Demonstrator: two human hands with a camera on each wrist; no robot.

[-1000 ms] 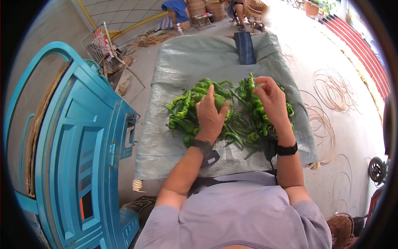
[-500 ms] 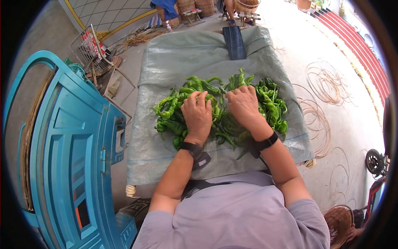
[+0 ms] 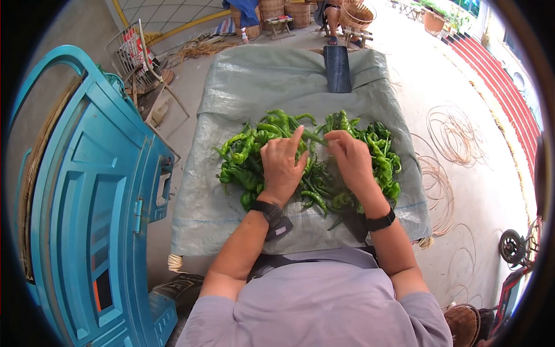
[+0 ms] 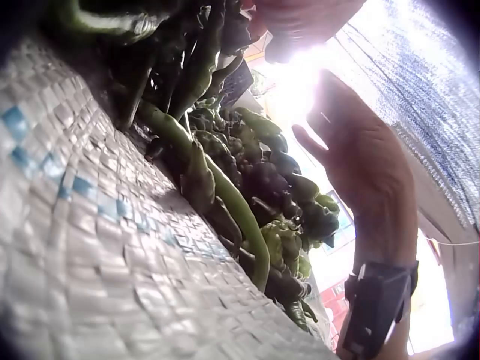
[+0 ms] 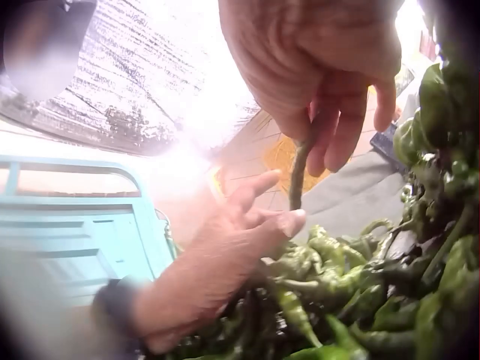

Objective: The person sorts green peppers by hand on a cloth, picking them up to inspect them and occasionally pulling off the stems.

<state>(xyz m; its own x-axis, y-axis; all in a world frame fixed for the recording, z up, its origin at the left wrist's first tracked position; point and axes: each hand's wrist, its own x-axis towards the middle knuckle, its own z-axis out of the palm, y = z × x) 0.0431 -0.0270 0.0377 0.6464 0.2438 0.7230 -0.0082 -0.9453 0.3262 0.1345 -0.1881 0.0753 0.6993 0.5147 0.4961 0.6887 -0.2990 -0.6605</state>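
At near edge of sheet-covered tabletop [image 3: 214, 228], a grey shirt [image 3: 312, 301] is seen, w/ blue metal panel [image 3: 95, 150] set L of tabletop; over tabletop's mid., one green pepper [image 5: 299, 176] is pinched in fingertips of R hand [image 3: 355, 168], its free end held just by L hand [image 3: 282, 170], whose fingers are approx. straight, thumb apart. Under both hands, loose green peppers [image 3: 240, 153] are heaped across tabletop's mid., thin coils [image 3: 457, 136] are strewn on floor [image 3: 491, 185] R of tabletop, & a dark blue strip [image 3: 337, 70] is laid at tabletop's far end. Beyond tabletop, woven baskets [image 3: 298, 14] & a person's legs [image 3: 332, 22] can be seen.
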